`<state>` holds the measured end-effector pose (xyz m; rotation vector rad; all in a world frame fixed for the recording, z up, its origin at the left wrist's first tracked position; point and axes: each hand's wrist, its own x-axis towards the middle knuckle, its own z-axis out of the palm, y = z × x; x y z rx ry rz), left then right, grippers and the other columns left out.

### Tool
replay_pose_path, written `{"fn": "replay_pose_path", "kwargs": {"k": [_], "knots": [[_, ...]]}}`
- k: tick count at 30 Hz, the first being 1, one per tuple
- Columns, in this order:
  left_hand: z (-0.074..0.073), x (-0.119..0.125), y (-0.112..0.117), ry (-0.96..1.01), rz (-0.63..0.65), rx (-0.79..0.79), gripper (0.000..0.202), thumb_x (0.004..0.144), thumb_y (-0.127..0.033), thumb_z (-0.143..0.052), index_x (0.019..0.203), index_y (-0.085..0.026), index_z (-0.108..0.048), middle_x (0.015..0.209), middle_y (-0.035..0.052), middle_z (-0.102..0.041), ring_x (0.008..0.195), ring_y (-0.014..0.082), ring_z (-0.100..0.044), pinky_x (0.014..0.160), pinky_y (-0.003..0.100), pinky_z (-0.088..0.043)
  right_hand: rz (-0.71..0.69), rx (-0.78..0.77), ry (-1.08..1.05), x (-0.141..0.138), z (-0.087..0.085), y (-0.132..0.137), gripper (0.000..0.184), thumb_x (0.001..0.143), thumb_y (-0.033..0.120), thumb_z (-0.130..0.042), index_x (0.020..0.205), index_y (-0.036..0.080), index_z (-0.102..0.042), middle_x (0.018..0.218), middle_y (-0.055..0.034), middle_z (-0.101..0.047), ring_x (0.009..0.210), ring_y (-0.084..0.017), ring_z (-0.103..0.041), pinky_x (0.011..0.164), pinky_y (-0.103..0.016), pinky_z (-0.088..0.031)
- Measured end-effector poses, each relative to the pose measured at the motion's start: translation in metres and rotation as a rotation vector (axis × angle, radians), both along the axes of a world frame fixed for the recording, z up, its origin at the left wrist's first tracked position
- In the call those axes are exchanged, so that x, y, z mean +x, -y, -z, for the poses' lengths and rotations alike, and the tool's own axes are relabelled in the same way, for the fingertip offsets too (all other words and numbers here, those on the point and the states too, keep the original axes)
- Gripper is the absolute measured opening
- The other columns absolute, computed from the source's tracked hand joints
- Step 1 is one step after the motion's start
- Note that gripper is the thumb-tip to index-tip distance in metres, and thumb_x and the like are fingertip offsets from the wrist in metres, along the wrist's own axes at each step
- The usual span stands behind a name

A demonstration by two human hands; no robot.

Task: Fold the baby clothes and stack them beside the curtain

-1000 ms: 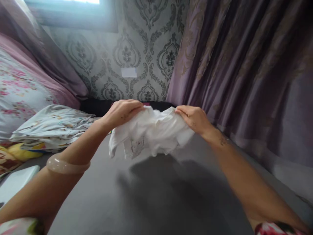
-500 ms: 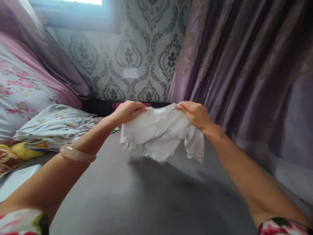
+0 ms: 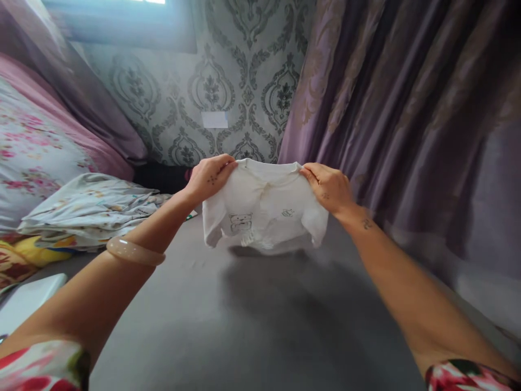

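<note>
A small white long-sleeved baby shirt [image 3: 268,203] hangs in the air between my hands, its neckline stretched along the top. Small printed figures show on its front, and both sleeves droop at the sides. My left hand [image 3: 211,176] pinches the shoulder on the left, with a pale bangle [image 3: 134,252] on that forearm. At the opposite shoulder, my right hand [image 3: 329,187] is closed on the cloth beside the collar. Below the shirt, its shadow falls on the grey sheet [image 3: 183,326].
Crumpled patterned cloth [image 3: 93,209] lies at the left, near a floral pillow [image 3: 32,141] and a yellow item [image 3: 36,252]. A white flat object [image 3: 32,298] sits by my left forearm. Purple curtains [image 3: 386,136] hang on the right; a patterned wall [image 3: 244,98] stands behind.
The shirt has been raised slightly and pulled straighter across the neckline. Its front now faces me more flatly, and its sleeves have swung inward and down. Both hands keep their hold.
</note>
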<state>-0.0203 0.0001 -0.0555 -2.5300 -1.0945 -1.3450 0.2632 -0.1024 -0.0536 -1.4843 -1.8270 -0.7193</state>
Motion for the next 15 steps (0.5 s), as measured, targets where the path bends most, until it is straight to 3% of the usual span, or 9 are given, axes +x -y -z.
{"fn": "replay_pose_path", "kwargs": {"k": [4,9,15], "knots": [[0.006,0.002,0.008,0.094,-0.016,0.148,0.034,0.092,-0.040,-0.043,0.100,-0.018,-0.068,0.090,0.0049,-0.069,0.078,0.0139,-0.058,0.071,0.024,-0.042,0.046,0.089,-0.040,-0.003,-0.002,0.007,0.047,0.100,0.052,-0.029,0.105,0.022,-0.065,0.099,-0.0065,-0.070,0.088,-0.020,-0.064,0.065,-0.028,-0.042],[0.013,-0.005,0.001,-0.158,0.087,0.043,0.033,0.090,-0.041,-0.046,0.095,-0.019,-0.071,0.078,0.0019,-0.069,0.070,0.0125,-0.060,0.064,0.021,-0.041,-0.019,-0.052,0.072,0.001,-0.004,0.010,0.049,0.100,0.053,-0.027,0.101,0.023,-0.066,0.098,-0.0048,-0.070,0.087,-0.020,-0.064,0.064,-0.027,-0.042],[0.004,-0.001,0.005,-0.042,-0.033,0.167,0.037,0.093,-0.043,-0.043,0.099,-0.020,-0.071,0.080,0.0031,-0.070,0.072,0.0135,-0.061,0.063,0.022,-0.041,0.040,0.052,0.090,0.003,-0.006,0.008,0.052,0.100,0.053,-0.024,0.106,0.021,-0.064,0.099,-0.0052,-0.069,0.087,-0.018,-0.063,0.064,-0.026,-0.041]]}}
